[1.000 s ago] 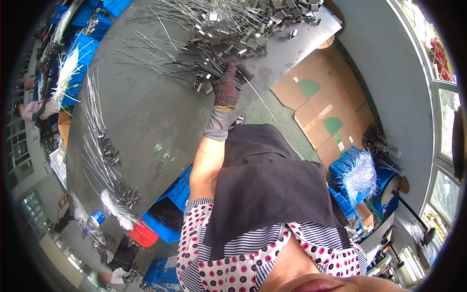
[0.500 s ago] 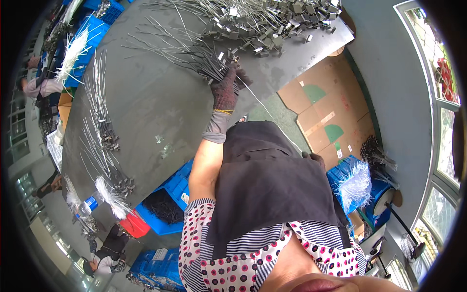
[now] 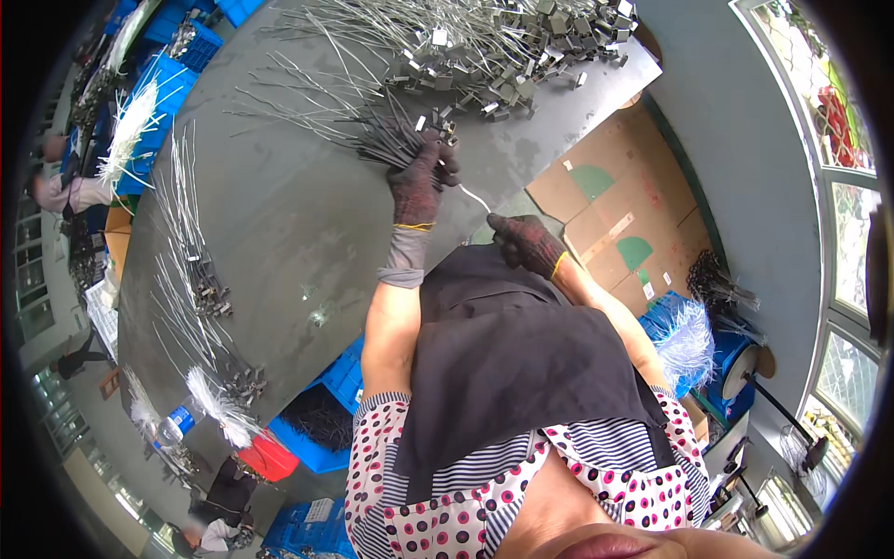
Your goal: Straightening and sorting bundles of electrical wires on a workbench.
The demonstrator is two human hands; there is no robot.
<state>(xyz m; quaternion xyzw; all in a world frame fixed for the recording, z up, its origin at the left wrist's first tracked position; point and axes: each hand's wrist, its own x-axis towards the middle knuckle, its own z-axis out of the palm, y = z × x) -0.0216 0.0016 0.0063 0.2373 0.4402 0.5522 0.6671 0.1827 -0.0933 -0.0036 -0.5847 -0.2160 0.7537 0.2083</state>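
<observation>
In a dark knitted work glove with a yellow cuff edge, my left hand (image 3: 416,186) is closed around a bundle of thin wires (image 3: 386,138) with black sleeves and small metal box-shaped ends. The bundle's pale, loose wire tails fan out to the left over the grey table (image 3: 279,214). My right hand (image 3: 529,244), gloved the same way, is closed in a pinch just beyond the table's near edge. From its fingertips a short white strand (image 3: 476,197) curves up to my left hand. Where the strand meets the bundle is hidden by my left fingers.
A large heap of similar wires with metal box ends (image 3: 521,61) covers the far side. Smaller bundles (image 3: 200,270) lie along the left. Blue crates (image 3: 321,415) stand below the near edge; white strands (image 3: 684,345) fill another at right. Flattened cardboard (image 3: 615,196) lies beyond the edge.
My right hand has come up from low beside the apron to near my left hand. The long straight white strand now shows as a short curve between the hands.
</observation>
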